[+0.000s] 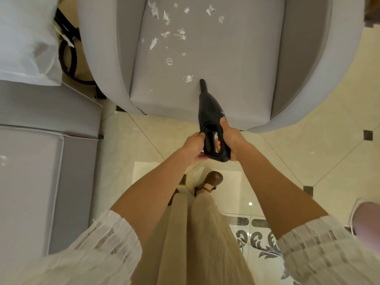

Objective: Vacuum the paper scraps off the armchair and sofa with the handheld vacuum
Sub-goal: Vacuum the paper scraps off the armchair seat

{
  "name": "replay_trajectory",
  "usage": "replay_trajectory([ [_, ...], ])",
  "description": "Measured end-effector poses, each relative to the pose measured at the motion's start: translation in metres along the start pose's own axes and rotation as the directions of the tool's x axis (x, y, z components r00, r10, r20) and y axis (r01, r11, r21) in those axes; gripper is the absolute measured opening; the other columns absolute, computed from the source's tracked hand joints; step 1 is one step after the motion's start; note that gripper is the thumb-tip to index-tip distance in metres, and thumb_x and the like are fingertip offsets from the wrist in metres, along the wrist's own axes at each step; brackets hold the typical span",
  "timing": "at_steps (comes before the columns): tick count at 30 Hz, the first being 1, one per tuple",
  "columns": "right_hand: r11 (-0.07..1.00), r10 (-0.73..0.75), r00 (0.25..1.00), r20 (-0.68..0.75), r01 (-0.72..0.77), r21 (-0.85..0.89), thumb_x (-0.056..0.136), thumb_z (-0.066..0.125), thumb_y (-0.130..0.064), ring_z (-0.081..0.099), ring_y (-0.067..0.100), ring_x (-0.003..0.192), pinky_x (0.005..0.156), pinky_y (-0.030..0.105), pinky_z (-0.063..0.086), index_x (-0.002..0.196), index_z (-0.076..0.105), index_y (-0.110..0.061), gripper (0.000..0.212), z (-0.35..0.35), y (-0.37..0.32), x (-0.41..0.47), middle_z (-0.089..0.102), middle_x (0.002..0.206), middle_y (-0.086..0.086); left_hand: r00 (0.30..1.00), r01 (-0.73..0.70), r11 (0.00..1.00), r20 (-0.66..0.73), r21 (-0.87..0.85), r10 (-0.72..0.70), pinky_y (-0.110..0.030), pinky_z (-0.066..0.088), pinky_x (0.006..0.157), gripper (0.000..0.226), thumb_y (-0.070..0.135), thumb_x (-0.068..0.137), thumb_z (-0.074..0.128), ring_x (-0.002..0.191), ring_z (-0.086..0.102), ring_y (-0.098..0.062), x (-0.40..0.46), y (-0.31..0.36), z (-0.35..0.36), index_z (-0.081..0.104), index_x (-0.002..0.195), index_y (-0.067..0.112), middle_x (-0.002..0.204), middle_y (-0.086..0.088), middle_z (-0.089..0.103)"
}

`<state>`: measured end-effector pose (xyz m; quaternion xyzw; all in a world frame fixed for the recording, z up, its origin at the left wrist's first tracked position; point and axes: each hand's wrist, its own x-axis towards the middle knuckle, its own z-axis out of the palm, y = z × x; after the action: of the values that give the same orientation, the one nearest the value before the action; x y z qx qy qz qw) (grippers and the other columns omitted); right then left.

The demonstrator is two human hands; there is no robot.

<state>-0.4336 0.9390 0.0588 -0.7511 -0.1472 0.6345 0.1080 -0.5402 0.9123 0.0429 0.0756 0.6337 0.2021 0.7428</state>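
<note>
A black handheld vacuum (208, 109) points forward over the front of the grey armchair seat (236, 64). Its narrow nozzle tip lies just right of a white paper scrap (188, 78). Several more paper scraps (164, 23) are strewn across the middle and back of the seat. My right hand (230, 138) grips the vacuum's loop handle, thumb on top. My left hand (194, 147) holds the rear left side of the vacuum body, fingers curled against it. The grey sofa (47, 161) is at the left, with a small white scrap (3, 157) on its cushion.
A white plastic bag (26, 42) lies on the sofa's far end. Dark cables (70, 58) sit on the floor between sofa and armchair. Cream tiled floor (308, 151) spreads around; my legs and a brown shoe (212, 179) stand before the armchair. A pale object (366, 217) is at right.
</note>
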Motion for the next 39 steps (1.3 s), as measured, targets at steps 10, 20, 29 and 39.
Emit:
replay_trajectory([
  [10, 0.994, 0.018, 0.998, 0.057, -0.012, -0.105, 0.096, 0.035, -0.063, 0.050, 0.015, 0.045, 0.051, 0.023, 0.045, 0.086, 0.060, -0.006, 0.062, 0.027, 0.043, -0.016, 0.055, 0.055, 0.004, 0.996, 0.088, 0.979, -0.017, -0.184, -0.092, -0.022, 0.053, 0.043, 0.027, 0.018, 0.107, 0.029, 0.070, 0.060, -0.019, -0.036, -0.041, -0.030, 0.049, 0.125, 0.017, 0.084, -0.008, 0.062],
  [20, 0.980, 0.015, 0.986, 0.164, 0.019, -0.200, 0.097, 0.038, -0.060, 0.050, 0.015, 0.044, 0.043, 0.021, 0.045, 0.090, 0.058, -0.005, 0.059, 0.102, 0.016, -0.016, 0.055, 0.056, 0.004, 0.991, 0.001, 0.982, -0.134, -0.190, -0.027, -0.033, 0.052, 0.067, 0.031, 0.023, 0.108, 0.029, 0.093, 0.062, -0.024, -0.030, -0.026, -0.099, 0.049, 0.131, 0.019, 0.103, -0.009, 0.063],
  [29, 0.977, -0.021, 0.986, 0.167, 0.055, -0.204, 0.097, 0.034, -0.061, 0.048, 0.013, 0.041, 0.040, 0.019, 0.045, 0.092, 0.058, -0.007, 0.060, 0.139, 0.003, -0.019, 0.054, 0.056, 0.003, 0.992, -0.028, 0.983, -0.129, -0.183, 0.004, -0.039, 0.053, 0.082, 0.024, 0.023, 0.108, 0.030, 0.086, 0.063, -0.024, -0.025, -0.011, -0.136, 0.052, 0.115, 0.020, 0.096, -0.010, 0.063],
  [39, 0.992, 0.009, 0.999, 0.038, -0.004, -0.130, 0.098, 0.032, -0.059, 0.047, 0.013, 0.040, 0.038, 0.017, 0.043, 0.086, 0.058, -0.007, 0.060, 0.097, 0.049, -0.036, 0.052, 0.055, 0.003, 0.997, 0.074, 0.995, -0.020, -0.068, -0.076, -0.042, 0.056, 0.086, 0.028, 0.023, 0.107, 0.030, 0.101, 0.064, -0.030, -0.041, -0.041, -0.108, 0.052, 0.123, 0.017, 0.111, -0.014, 0.064],
])
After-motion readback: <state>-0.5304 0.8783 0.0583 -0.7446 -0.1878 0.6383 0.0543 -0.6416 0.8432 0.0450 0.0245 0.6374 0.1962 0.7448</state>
